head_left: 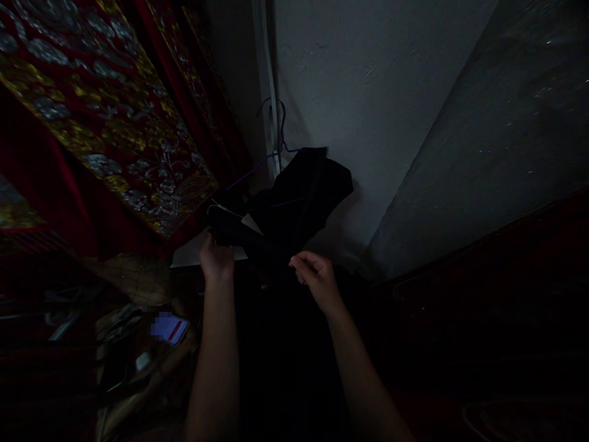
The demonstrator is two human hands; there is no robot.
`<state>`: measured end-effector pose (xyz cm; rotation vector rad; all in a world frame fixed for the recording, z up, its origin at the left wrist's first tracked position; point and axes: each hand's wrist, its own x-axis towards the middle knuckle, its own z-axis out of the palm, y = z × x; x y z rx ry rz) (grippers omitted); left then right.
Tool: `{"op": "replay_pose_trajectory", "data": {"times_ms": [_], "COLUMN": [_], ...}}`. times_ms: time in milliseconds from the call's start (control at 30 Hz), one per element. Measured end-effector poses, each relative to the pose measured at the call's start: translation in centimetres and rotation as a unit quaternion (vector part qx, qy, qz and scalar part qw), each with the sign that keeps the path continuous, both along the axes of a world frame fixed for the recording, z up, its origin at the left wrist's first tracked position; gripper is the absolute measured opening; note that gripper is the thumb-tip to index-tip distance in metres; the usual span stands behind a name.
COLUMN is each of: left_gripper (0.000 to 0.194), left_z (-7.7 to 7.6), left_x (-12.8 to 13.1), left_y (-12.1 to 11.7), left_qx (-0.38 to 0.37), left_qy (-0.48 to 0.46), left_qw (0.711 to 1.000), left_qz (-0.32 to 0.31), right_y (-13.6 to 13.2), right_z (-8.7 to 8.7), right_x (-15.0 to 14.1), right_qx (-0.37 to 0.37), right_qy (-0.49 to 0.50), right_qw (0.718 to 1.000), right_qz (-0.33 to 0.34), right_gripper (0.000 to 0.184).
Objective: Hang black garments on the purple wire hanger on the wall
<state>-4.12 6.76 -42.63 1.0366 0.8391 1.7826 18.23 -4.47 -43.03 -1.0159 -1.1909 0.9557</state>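
Observation:
A black garment (294, 209) hangs half on a thin purple hanger (283, 120) in front of me, its one shoulder slipped up and out to the right. A small pale tag (251, 223) on a string shows at its neck. My left hand (217, 258) is closed on the garment's left edge, with its fingertips hidden behind the cloth. On the right, my right hand (315, 276) pinches the garment's lower edge between thumb and fingers. The scene is very dark, so folds in the cloth are hard to make out.
Red cloth with gold and silver embroidery (124, 123) hangs at upper left. Behind the hanger runs a pale vertical strip (271, 67) along a grey wall (359, 80). A lit phone (170, 328) lies at lower left beside a small white object (143, 361).

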Motion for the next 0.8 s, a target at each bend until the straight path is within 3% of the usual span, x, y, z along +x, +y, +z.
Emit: {"op": "replay_pose_trajectory", "data": {"times_ms": [100, 167, 233, 333, 467, 533, 633, 733, 800], "left_gripper": [0.020, 0.020, 0.022, 0.018, 0.015, 0.017, 0.021, 0.022, 0.020], "left_z": [-2.5, -2.7, -2.5, -2.1, -2.7, -2.9, -2.4, -1.1, -0.2], "left_x": [3.1, 4.5, 5.0, 4.7, 3.6, 3.3, 3.7, 5.2, 6.8], "left_y": [-3.1, -4.4, -5.0, -5.5, -6.3, -6.5, -6.9, -8.0, -9.1], "left_qx": [-0.094, -0.108, -0.116, -0.115, -0.096, -0.090, -0.077, -0.061, -0.036], "left_qy": [-0.205, -0.209, -0.151, 0.010, 0.238, 0.271, 0.173, 0.057, 0.055], "left_qw": [0.974, 0.972, 0.981, 0.993, 0.966, 0.958, 0.982, 0.996, 0.996], "left_qz": [0.000, -0.016, -0.020, -0.019, -0.028, -0.018, 0.005, -0.035, -0.068], "right_y": [-0.6, -0.6, -0.5, -0.6, -1.0, -0.9, -0.5, -0.2, -0.4], "right_z": [-1.7, -2.1, -2.0, -1.8, -2.2, -2.8, -3.8, -4.4, -4.3], "right_x": [0.5, 1.7, 2.8, 3.5, 2.7, 2.3, 2.3, 2.2, 1.6], "right_qx": [-0.040, -0.048, -0.044, -0.043, -0.051, -0.057, -0.078, -0.081, -0.045], "right_qy": [0.088, 0.139, 0.171, 0.186, 0.167, 0.149, 0.086, -0.019, -0.066], "right_qw": [0.995, 0.987, 0.979, 0.974, 0.977, 0.980, 0.987, 0.991, 0.993], "right_qz": [-0.029, -0.062, -0.099, -0.120, -0.120, -0.118, -0.108, -0.105, -0.086], "right_gripper": [0.036, 0.036, 0.037, 0.038, 0.038, 0.038, 0.041, 0.043, 0.039]}}
